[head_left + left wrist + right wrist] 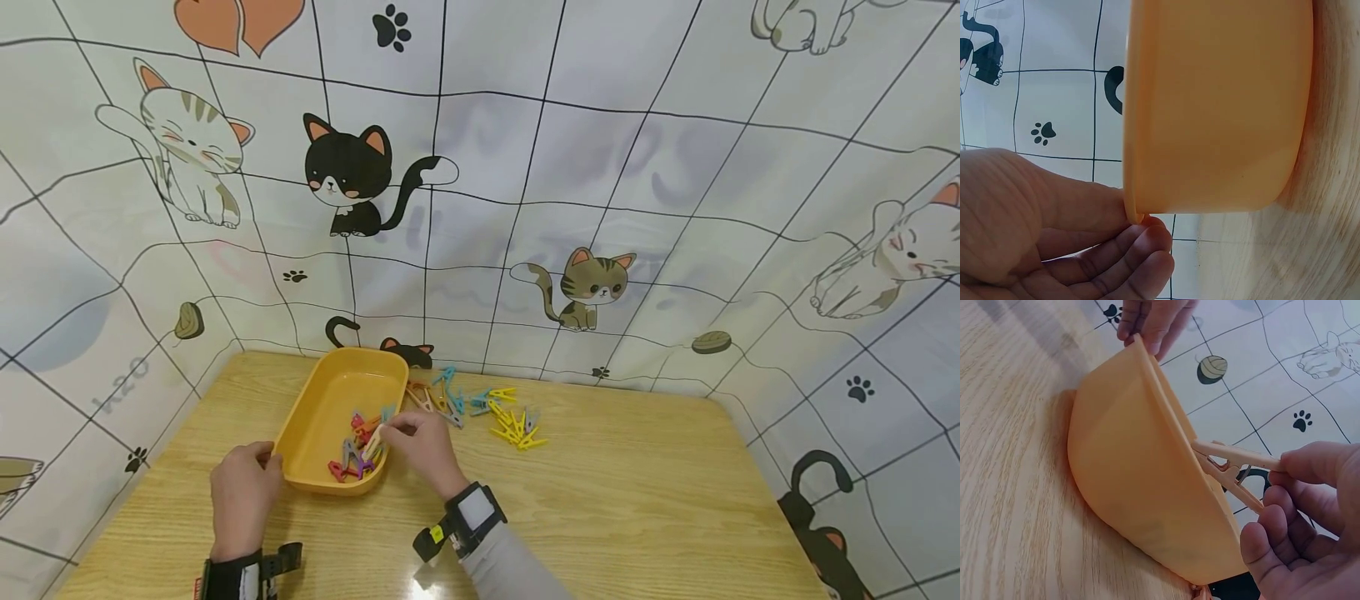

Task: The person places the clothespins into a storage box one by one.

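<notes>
My left hand (243,496) pinches the rim of a yellow-orange plastic basin (318,400) at its near left corner. In the left wrist view the thumb lies on one side of the rim and curled fingers on the other. My right hand (426,450) pinches a pale beige clothespin (1238,453) by its handle ends, at the basin's right rim. Its tip overlaps the rim in the right wrist view. Inside the basin, toward the near right, lie several clothespins, among them red ones (337,472), a grey one (348,452) and a purple one (365,467).
Right of the basin, more clothespins lie on the wooden table (615,500): blue ones (480,402), brown and beige ones (420,398), and a group of yellow ones (513,429) with a grey one. A cat-patterned sheet (480,183) stands behind and at both sides.
</notes>
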Available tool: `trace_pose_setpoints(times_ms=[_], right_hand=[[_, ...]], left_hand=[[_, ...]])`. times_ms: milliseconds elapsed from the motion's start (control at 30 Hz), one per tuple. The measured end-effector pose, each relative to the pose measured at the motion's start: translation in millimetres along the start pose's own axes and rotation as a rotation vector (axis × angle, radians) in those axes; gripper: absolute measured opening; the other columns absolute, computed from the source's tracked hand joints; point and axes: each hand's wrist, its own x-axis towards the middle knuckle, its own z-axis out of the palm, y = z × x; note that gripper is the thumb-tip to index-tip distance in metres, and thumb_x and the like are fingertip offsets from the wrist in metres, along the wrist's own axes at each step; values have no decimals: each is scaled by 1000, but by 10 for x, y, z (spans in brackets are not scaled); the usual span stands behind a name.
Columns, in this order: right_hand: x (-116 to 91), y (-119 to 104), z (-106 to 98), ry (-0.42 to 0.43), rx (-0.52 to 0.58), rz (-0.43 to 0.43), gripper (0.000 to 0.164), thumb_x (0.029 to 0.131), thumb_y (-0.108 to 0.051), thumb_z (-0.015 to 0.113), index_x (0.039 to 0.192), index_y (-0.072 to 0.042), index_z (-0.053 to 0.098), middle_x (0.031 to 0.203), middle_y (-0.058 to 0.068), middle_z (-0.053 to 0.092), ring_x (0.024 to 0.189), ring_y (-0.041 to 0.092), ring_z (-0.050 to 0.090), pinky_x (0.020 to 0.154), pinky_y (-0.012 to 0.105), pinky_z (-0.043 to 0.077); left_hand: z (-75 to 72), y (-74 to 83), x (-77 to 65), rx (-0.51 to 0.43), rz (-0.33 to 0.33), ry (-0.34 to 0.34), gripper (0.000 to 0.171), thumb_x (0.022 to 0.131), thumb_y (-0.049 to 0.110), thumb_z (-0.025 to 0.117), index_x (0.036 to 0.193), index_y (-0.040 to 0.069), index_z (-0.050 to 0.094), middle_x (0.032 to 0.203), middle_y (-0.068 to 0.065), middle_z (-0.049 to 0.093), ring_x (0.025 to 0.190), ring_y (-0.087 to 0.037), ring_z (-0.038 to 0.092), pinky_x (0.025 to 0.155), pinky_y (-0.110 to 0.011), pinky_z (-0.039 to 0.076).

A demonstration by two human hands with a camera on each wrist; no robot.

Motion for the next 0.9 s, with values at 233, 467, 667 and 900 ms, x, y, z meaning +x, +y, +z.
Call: trace_pose_setpoints(times_ms=[233,467,667,900], right_hand=[[-10,-11,-4,-38,4,24,11,93,-16,75,92,-7,81,91,3,75,79,3,61,71,22,51],[-17,21,-96,-22,-45,35,12,95,-18,73,95,-9,81,93,1,74,84,6,62,77,25,52],[-43,82,-248,28,-64,-21,12,94,-16,74,97,-6,81,93,4,75,83,8,65,77,25,54],[-76,145,-465,84,-73,2,14,95,-18,74,99,-7,81,94,3,73,84,12,64,76,25,52]], left_hand=[[0,10,-1,-2,-10,-6,25,89,-5,65,109,-21,69,91,-35,68,79,-45,67,62,-51,54],[-10,22,-10,0,-16,-15,26,90,-5,64,110,-21,69,93,-36,68,81,-47,66,67,-55,54],[-11,21,-10,-2,-7,-7,25,89,-5,64,109,-20,69,92,-35,68,80,-46,66,64,-54,54],[-7,25,-12,-2,-3,4,25,89,-6,65,108,-21,69,91,-36,68,78,-46,67,62,-52,54]])
